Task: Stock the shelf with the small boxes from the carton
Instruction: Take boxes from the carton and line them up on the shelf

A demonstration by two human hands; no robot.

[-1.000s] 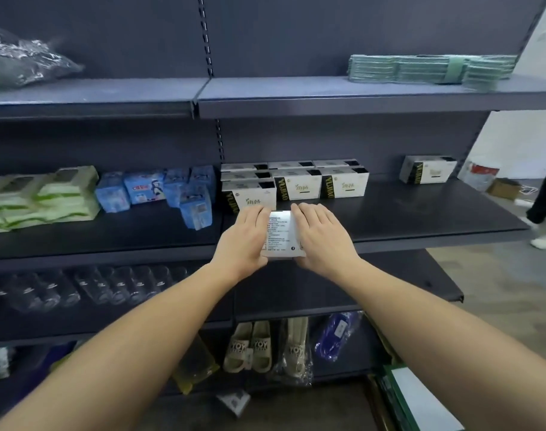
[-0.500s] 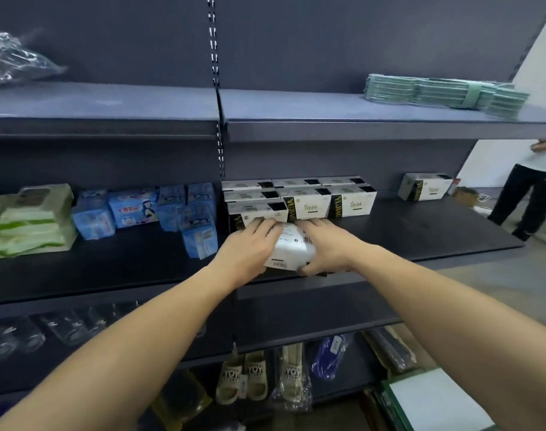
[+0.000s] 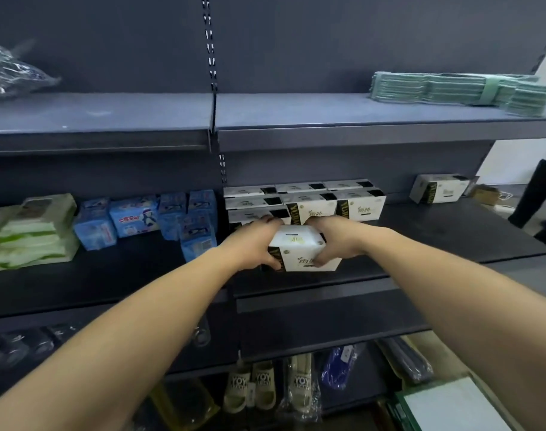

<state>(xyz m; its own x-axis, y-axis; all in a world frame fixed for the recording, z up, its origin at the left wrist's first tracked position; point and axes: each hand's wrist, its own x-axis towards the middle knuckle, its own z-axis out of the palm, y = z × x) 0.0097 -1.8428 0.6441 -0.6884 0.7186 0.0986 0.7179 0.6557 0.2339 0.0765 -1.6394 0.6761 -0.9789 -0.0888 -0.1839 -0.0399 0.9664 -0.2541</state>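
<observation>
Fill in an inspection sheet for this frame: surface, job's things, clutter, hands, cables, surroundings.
Surface: dark middle shelf, bare at its right front.
Job's things: white small box held at the shelf front; stocked boxes in rows behind it; lone box far right. Carton not seen.
Clutter: blue packets, green-white packs, green bundle and plastic-wrapped item on upper shelf, slippers below.
Hands: left hand and right hand grip the box's two sides.
Cables: nothing seen.
Surroundings: another person's legs at far right.
</observation>
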